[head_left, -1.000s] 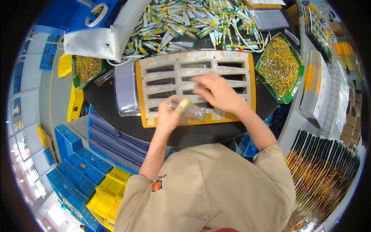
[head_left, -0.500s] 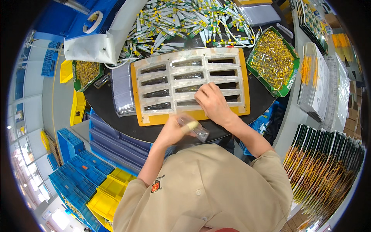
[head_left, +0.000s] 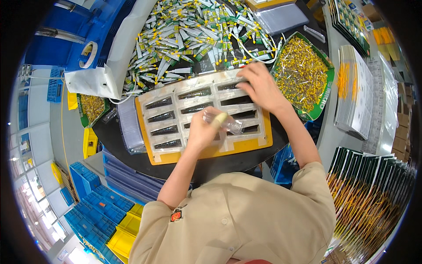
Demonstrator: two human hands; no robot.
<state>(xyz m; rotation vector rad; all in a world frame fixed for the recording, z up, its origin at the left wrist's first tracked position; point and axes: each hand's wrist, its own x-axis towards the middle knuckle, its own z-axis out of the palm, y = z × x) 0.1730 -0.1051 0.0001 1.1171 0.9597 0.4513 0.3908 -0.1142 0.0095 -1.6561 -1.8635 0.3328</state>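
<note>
A white mould frame [head_left: 173, 125] with rows of tapered dark slots lies on a yellow board [head_left: 206, 155]. Clear, ridged plastic shells [head_left: 159, 103] line the slots of its left column, while several right-column slots [head_left: 245, 115] look plain black. My left hand [head_left: 203, 130], a pale yellow cover on its thumb, is closed around clear plastic shells [head_left: 234, 126] above the lower middle of the frame. At the far right corner, my right hand [head_left: 263, 86] touches down by the top slot, thumb and forefinger apart. Slight blur softens its fingertips.
Small capped tubes [head_left: 176, 39] are heaped behind the frame. A green box of yellow-headed pieces [head_left: 303, 70] stands right, a similar box [head_left: 92, 108] left. Stacked clear sheets [head_left: 129, 125] lie beside the frame. A white cable [head_left: 250, 50] crosses the tubes.
My right hand has moved from the lower middle of the frame to its far right corner. My left hand, holding the shells, has come forward over the frame. The view has shifted slightly.
</note>
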